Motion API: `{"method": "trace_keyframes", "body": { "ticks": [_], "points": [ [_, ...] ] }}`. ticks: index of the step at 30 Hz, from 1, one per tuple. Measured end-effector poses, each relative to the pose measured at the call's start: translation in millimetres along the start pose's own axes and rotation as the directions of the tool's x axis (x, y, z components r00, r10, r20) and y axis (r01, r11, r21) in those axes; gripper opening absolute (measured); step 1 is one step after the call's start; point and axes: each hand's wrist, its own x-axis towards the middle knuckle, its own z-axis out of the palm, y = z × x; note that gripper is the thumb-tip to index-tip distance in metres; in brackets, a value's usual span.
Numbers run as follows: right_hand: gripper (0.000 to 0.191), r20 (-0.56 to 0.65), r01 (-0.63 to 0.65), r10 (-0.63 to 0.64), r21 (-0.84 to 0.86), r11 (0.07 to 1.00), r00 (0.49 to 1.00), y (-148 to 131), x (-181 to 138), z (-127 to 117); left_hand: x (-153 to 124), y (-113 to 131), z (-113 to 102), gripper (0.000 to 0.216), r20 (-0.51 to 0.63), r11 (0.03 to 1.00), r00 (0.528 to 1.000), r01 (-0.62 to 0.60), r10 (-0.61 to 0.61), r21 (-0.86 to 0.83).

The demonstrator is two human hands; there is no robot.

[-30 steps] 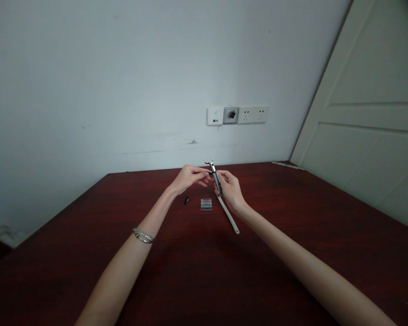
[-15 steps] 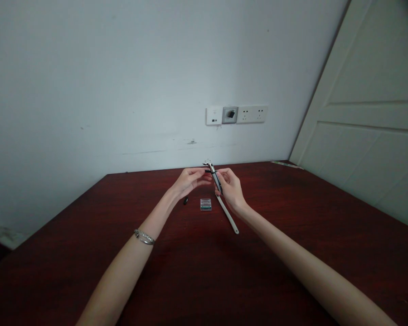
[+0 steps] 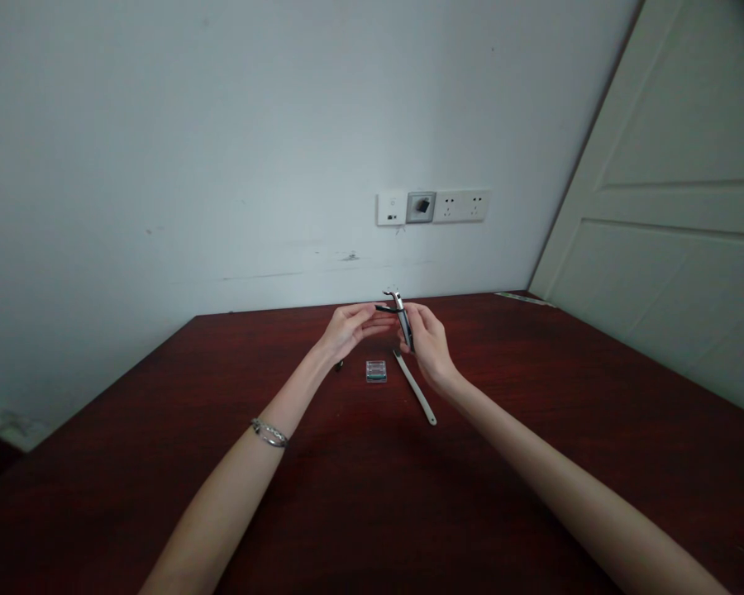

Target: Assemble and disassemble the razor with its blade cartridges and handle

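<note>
My right hand [image 3: 429, 340] grips a slim razor handle [image 3: 404, 322] with a metal head, held upright above the dark red table [image 3: 372, 463]. My left hand [image 3: 349, 326] pinches a small dark piece [image 3: 384, 309] right beside the razor's head. Below the hands a small clear box [image 3: 376, 370] lies on the table. A long white strip-like cover [image 3: 417, 390] lies to the right of the box. A tiny black piece [image 3: 338, 364] peeks out beneath my left hand.
A white wall with a row of sockets [image 3: 432, 207] stands behind the table. A pale door [image 3: 675, 223] is at the right. A silver bracelet [image 3: 269, 432] is on my left wrist.
Both hands have shifted slightly right. The razor now stands a bit more upright, and the white cover's top end shows clear of my right hand.
</note>
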Motion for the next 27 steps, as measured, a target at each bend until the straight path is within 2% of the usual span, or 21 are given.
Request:
{"method": "trace_keyframes", "body": {
  "ticks": [5, 10, 14, 19, 27],
  "points": [
    [0.037, 0.049, -0.126, 0.126, 0.005, 0.992, 0.991, -7.1, -1.0, -5.1, -1.9, 5.6, -6.4, 0.026, 0.018, 0.997, 1.000, -0.019, 0.018, 0.080],
    [0.037, 0.094, -0.165, 0.168, -0.043, 0.985, 0.981, -5.3, -3.8, -7.0, -3.5, 13.2, -9.8, 0.027, 0.033, 0.989, 0.999, -0.029, 0.024, 0.143],
    [0.037, 0.134, -0.185, 0.184, 0.000, 0.983, 0.974, -4.9, -4.4, -6.6, -6.4, 19.5, -8.0, 0.025, 0.109, 0.972, 0.994, -0.053, 0.028, 0.230],
    [0.036, 0.153, -0.263, 0.254, 0.041, 0.964, 0.955, -7.4, -6.4, -4.0, -9.8, 21.7, -6.7, 0.022, 0.220, 0.944, 0.975, -0.049, -0.025, 0.325],
    [0.039, 0.180, -0.319, 0.306, 0.048, 0.946, 0.935, -10.8, -10.4, -2.2, -12.6, 19.7, -7.1, 0.030, 0.247, 0.954, 0.962, 0.038, -0.116, 0.298]
  ]
}}
